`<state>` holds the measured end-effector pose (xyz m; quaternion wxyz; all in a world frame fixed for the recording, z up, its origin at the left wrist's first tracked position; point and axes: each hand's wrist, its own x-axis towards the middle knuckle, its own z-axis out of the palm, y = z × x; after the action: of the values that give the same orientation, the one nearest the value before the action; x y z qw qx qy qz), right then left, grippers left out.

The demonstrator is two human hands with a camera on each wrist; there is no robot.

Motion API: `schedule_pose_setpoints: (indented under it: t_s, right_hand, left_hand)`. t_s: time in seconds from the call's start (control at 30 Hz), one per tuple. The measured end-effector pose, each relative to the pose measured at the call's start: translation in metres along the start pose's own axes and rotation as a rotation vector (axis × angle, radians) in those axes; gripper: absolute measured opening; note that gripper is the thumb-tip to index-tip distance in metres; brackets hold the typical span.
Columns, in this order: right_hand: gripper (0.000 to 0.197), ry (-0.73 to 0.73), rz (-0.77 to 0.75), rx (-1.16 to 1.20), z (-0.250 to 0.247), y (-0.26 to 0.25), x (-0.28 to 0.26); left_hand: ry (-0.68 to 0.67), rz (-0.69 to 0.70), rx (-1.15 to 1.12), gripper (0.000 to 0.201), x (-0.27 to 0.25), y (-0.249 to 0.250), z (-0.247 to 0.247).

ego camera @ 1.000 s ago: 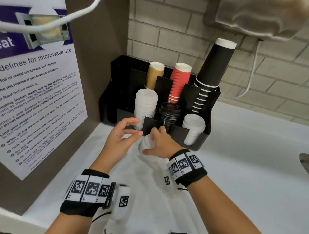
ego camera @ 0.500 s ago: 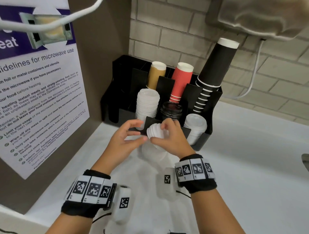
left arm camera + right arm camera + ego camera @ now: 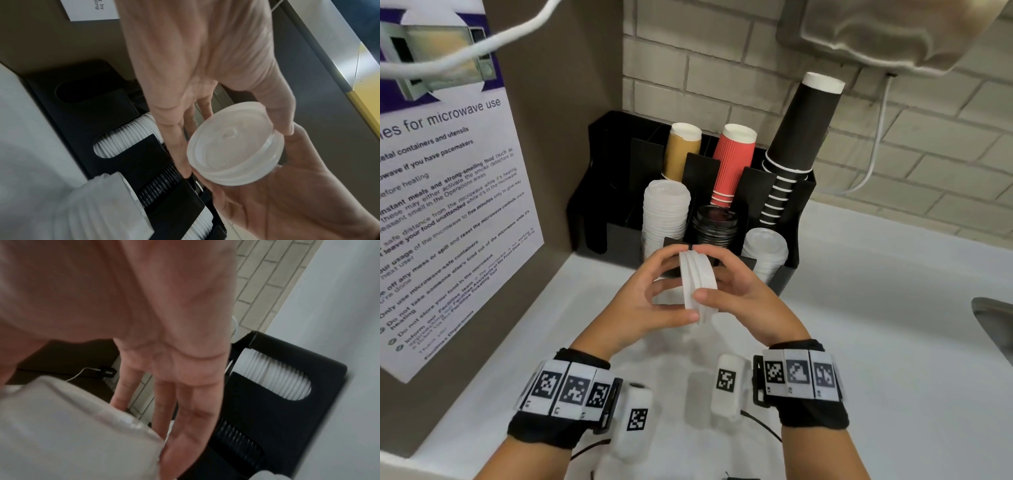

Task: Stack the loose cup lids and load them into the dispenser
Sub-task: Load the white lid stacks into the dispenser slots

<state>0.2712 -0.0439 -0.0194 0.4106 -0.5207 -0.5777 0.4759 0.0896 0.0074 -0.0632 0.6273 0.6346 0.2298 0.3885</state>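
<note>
A small stack of white cup lids (image 3: 697,284) stands on edge above the counter, between my two hands. My left hand (image 3: 671,286) grips its left face, thumb below and fingers over the top. From the other side my right hand (image 3: 717,274) grips it the same way. In the left wrist view the lid stack (image 3: 234,155) shows its embossed face, pinched by left fingers (image 3: 179,146) with the right palm behind. The black dispenser (image 3: 803,212) stands just behind my hands. Its front slots hold white lids (image 3: 666,216), black lids (image 3: 715,222) and more white lids (image 3: 765,250).
Tan cups (image 3: 683,150), red cups (image 3: 732,161) and tall black cups (image 3: 801,137) fill the dispenser's back row. A brown wall with a microwave poster (image 3: 448,212) closes the left side. The white counter (image 3: 876,325) runs right to a sink edge (image 3: 993,318).
My right hand lifted the lids off the counter toward the dispenser and turned them on edge. My left hand closed in and now grips the stack too.
</note>
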Motion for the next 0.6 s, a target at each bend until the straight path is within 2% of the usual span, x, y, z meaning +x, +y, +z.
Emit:
schedule_pose_setpoints:
  t_s: [0.23,0.6]
  right_hand:
    - [0.06,0.052,-0.064,-0.068,-0.0014,-0.005,-0.0015]
    - [0.061,0.074,-0.068,-0.092,0.0014,-0.0039,-0.0035]
  left_hand:
    - [0.033,0.024,-0.008,0.089,0.0016,0.0001,0.0039]
    - [0.035,-0.014,0.019,0.094,0.0006,0.0002,0.0032]
